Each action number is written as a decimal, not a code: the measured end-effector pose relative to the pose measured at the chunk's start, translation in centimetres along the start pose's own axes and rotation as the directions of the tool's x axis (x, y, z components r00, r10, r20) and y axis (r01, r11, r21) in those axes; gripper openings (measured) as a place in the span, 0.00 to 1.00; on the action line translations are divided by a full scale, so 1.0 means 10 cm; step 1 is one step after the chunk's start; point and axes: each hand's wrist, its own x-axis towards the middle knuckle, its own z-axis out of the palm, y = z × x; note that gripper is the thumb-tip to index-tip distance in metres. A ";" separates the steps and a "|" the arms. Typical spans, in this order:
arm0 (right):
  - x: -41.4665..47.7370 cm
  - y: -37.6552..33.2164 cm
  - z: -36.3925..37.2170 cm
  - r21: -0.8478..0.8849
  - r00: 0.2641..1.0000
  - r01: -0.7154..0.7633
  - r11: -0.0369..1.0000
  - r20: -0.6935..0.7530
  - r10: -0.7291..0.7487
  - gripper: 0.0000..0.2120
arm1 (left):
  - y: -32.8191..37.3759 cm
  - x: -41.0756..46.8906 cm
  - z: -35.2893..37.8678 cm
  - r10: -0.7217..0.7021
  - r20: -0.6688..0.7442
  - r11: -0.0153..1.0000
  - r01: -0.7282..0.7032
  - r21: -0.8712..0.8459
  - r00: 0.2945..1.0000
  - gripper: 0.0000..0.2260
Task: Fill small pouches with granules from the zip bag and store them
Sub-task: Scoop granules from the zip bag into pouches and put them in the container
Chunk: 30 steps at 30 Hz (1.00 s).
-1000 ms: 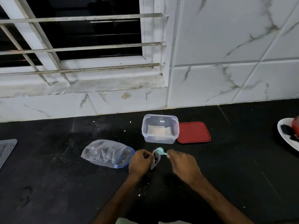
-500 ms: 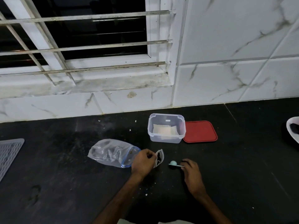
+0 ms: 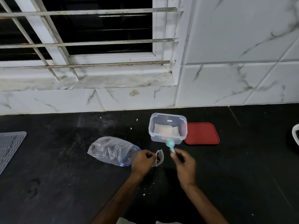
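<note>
Your left hand (image 3: 143, 160) is curled, fingertips pinching the edge of a small white pouch (image 3: 159, 156) and holding it roughly upright just above the bench (image 3: 242, 159); dark granules show through its open side. Your right hand (image 3: 184, 165) is blurred, fingers closed round the handle of a small light-blue plastic spoon (image 3: 170, 145). The spoon's bowl points away from you and overlaps the near wall of the box behind it; whether they touch, you cannot tell. Spoon and pouch are near each other but apart. Just left of the left hand lies the clear plastic zip bag with a blue seal strip (image 3: 111, 151), on its side on the bench, crumpled, mouth toward the hand, a few brownish granules near the opening. Behind the hands stands a clear rectangular plastic storage box (image 3: 157, 139), uncovered, with a pale flat packet (image 3: 166, 131) lying on its floor. Its red rounded-rectangle lid (image 3: 202, 134) lies flat on the bench, touching or just beside the box's right wall. White crumbs (image 3: 144, 194) are scattered over the black bench between your forearms and toward the wall. At the far left edge, the corner of a grey ribbed mat (image 3: 9, 143). At the far right edge, a sliver of a white dish (image 3: 295, 135). The back wall is white marble-pattern tile (image 3: 234, 46), with a stained sill (image 3: 97, 80) and a white-barred window (image 3: 80, 41), dark glass behind.
</note>
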 end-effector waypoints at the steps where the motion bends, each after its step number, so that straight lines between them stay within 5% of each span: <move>1: -0.01 -0.09 0.08 0.032 0.999 0.008 0.999 0.038 -0.009 0.10 | 0.01 0.01 0.02 -0.015 0.002 1.000 0.015 -0.006 1.000 0.03; 12: 0.01 -0.31 0.21 -0.037 0.983 0.079 0.996 0.167 -0.072 0.11 | 0.11 0.02 0.07 -0.018 0.018 0.991 0.020 -0.135 1.000 0.03; 25: 0.25 -0.44 -0.03 0.050 0.970 -0.045 0.998 0.240 0.032 0.09 | 0.15 0.03 -0.01 0.089 0.033 0.996 -0.089 0.008 0.995 0.02; 30: 0.27 -0.40 -0.13 -0.050 0.885 -0.036 0.998 0.461 0.055 0.10 | 0.24 -0.02 -0.06 0.218 0.003 0.974 -0.217 0.066 0.976 0.03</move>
